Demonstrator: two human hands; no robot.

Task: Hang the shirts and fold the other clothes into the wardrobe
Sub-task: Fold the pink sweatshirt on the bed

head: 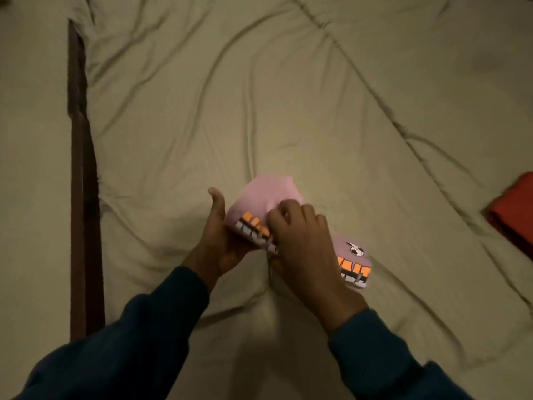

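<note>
Both hands on pink garment

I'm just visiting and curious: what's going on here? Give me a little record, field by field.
setting: bed with wrinkled beige sheet
item being handled: pink garment with orange and white print, partly folded
left hand: holds the garment's left edge from beneath, thumb up
right hand: fingers curled, gripping the garment on top
other clothes: red folded cloth at the right edge
wardrobe: not in view
</note>
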